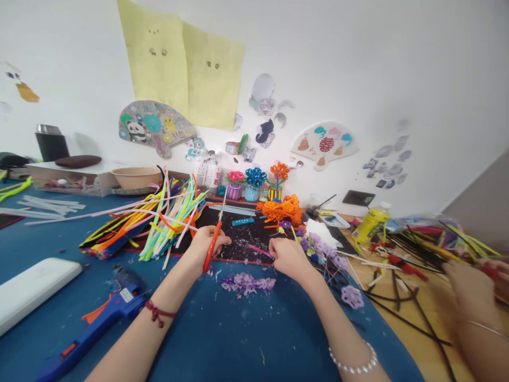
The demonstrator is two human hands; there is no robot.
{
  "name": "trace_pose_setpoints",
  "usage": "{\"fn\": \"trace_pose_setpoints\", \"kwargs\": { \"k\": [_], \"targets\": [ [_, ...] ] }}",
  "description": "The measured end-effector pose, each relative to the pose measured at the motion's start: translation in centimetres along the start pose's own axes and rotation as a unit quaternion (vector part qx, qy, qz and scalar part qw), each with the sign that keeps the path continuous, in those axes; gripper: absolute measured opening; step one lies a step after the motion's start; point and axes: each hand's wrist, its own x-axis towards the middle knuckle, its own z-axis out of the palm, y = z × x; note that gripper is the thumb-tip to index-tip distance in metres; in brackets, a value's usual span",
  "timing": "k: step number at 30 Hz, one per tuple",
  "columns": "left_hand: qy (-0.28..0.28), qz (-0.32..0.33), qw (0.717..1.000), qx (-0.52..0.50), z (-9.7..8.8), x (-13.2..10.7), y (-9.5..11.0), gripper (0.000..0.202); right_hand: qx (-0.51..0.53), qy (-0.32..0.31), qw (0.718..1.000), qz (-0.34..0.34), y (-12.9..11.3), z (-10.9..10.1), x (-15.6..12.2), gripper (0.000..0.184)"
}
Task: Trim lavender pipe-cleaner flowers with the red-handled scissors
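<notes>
My left hand is closed around orange-handled scissors, whose metal blades point up and away from me. In my right hand, curled into a pinch, is one end of a short pink pipe cleaner; its free end extends left toward my other hand. The two hands are apart, above the dark mat, which is strewn with light scraps. Between my forearms, a pile of purple fuzzy pieces lies on the blue tabletop. Several lilac pipe cleaner flowers are beside my right arm.
A blue glue gun and a white case lie left. Bundled colourful pipe cleaners stand behind my left hand. At the back are small potted flowers and an orange pile. Another person's hand works at right near a yellow bottle.
</notes>
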Motion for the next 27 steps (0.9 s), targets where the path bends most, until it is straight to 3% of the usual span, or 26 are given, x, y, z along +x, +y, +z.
{"fn": "trace_pose_setpoints", "kwargs": {
  "k": [4,17,23,27],
  "targets": [
    [0.003,0.000,1.000,0.003,0.0,0.0,0.0,0.025,-0.018,-0.011,1.000,0.012,0.0,0.2,-0.1,0.016],
    [0.011,-0.008,1.000,0.025,0.1,-0.2,0.3,0.026,0.013,-0.042,0.997,-0.066,-0.6,-0.4,-1.4,0.020],
    [-0.005,-0.013,0.999,0.045,0.0,-0.3,0.3,0.030,0.018,-0.012,0.999,-0.033,-0.5,-0.5,-1.4,0.022],
    [-0.013,-0.028,0.997,0.070,0.0,0.0,-0.2,0.021,0.003,-0.018,1.000,-0.001,-0.3,-0.1,-1.2,0.022]
  ]
}}
